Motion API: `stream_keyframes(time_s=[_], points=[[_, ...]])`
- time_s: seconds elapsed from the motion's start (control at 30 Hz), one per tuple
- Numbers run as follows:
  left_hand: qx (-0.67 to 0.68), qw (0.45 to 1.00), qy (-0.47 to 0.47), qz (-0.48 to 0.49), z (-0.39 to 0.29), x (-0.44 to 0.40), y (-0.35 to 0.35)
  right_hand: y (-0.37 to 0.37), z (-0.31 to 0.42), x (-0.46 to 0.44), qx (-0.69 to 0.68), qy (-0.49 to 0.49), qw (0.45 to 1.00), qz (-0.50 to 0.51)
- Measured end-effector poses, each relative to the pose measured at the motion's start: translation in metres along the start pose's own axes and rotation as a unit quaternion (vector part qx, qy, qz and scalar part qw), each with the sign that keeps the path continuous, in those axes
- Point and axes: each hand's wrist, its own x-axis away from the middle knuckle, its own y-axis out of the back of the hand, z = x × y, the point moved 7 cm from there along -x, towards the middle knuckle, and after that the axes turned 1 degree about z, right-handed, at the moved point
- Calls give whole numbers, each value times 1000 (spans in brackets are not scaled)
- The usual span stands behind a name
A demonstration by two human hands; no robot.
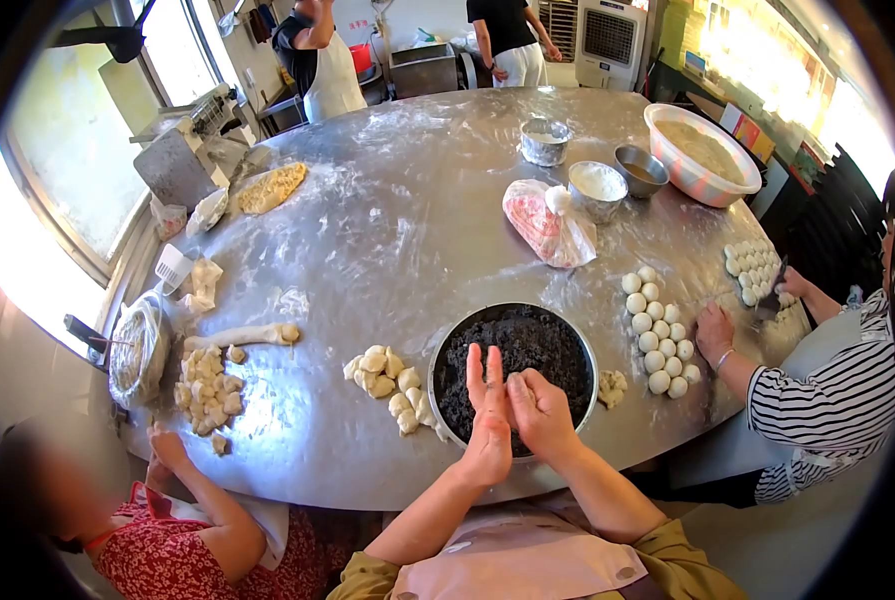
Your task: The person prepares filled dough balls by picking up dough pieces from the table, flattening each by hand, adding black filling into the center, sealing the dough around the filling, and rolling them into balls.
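Both of my hands are over a round metal bowl (591,385) of dark, crumbly filling (512,335). My left hand (487,425) is upright with its fingers stretched out. Against its palm, my right hand (544,412) is curled with the fingers bent in; whatever may lie between them is hidden. Pale dough pieces (377,372) lie in a loose group just left of the bowl. A smaller clump of dough (612,388) sits close to the bowl's right side.
Rows of white dough balls (655,330) lie to the right, near a co-worker in a striped top (822,400). Another person in red (217,540) works at the left beside cut dough (207,390). Farther back stand a flour tin (597,185), a knotted plastic bag (547,225) and a large basin (732,190).
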Motion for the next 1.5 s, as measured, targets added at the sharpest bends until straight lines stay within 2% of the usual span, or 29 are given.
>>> stream_keyframes(time_s=[0.1,0.13,0.23,0.27,0.37,0.4,0.47,0.5,0.53,0.63,0.67,0.77,0.8,0.9,0.93,1.03,1.07,1.1,1.17,1.2,1.27,1.37,1.4,1.5], points=[[55,997,52,1,-5,-1,4,11,6,0,-28,46,998,-19],[167,983,70,21,9,0,4,14,11,0,19,58,998,-7],[213,967,72,120,-5,-1,-5,4,41,7,101,192,976,-11],[242,959,73,129,-16,-7,-9,-3,25,4,197,257,945,33],[246,932,199,179,-11,7,-9,17,34,-2,199,174,964,-34],[240,934,205,168,-12,10,-11,14,23,-6,218,141,966,8],[-3,969,88,229,-22,8,-15,3,9,-6,218,121,965,81],[-126,959,25,254,-27,8,-18,-1,13,-7,205,98,968,103],[-47,974,51,218,-27,13,-19,-1,15,-12,235,102,961,106],[-67,976,68,198,-24,21,-23,12,6,-30,251,50,965,58],[-157,968,51,189,-27,20,-22,6,11,-26,243,79,964,71],[-212,960,-42,181,-29,7,-18,-15,42,6,180,165,962,123],[-221,960,-44,165,-29,5,-18,-16,44,7,191,156,961,128],[-182,970,46,155,-34,20,-26,7,3,-30,177,70,981,27],[-162,974,50,149,-38,21,-29,14,-4,-33,82,72,993,-47],[-242,953,35,177,-27,17,-21,-8,30,2,52,165,984,52],[-239,965,-33,107,-39,7,-16,-14,35,13,-10,162,983,83],[-239,967,15,87,-38,7,-7,-15,39,19,-43,143,983,110],[-323,937,94,96,-26,6,3,-14,27,17,-50,114,987,101],[-313,943,93,67,-23,6,10,-8,34,19,40,178,979,89],[-293,952,94,9,-16,8,24,-2,48,28,217,296,928,61],[-303,952,27,22,-33,5,19,4,51,33,152,277,949,25],[-289,957,19,-4,-28,6,20,7,61,35,169,288,943,1],[-269,963,10,16,-24,7,14,8,40,31,156,197,967,38]])
